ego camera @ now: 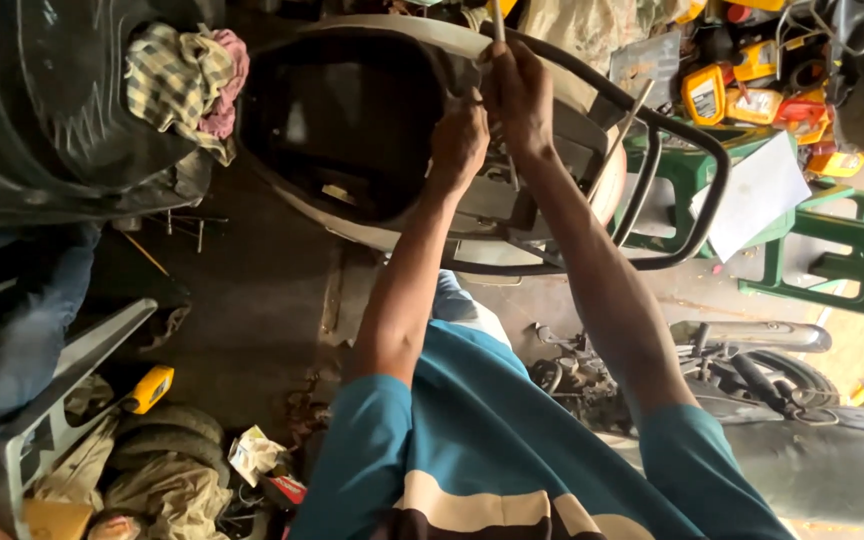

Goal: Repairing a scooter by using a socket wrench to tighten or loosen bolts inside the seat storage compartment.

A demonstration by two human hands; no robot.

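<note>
Black and open, the storage well of a scooter (337, 130) fills the top middle of the view, its pale body edge running along the top. The right hand (520, 95) is closed around a thin metal tool (498, 25), probably a screwdriver, held upright at the rear edge of the well, just beside the black grab rail (687, 130). The left hand (457, 140) is curled against the same edge, touching the body just below the tool; what it pinches, if anything, I cannot tell. A checked rag (187, 75) lies near the front edge of the well. The step in hand seems to be working a fastener at that rear edge. The next move calls for keeping the tool straight and steady.
</note>
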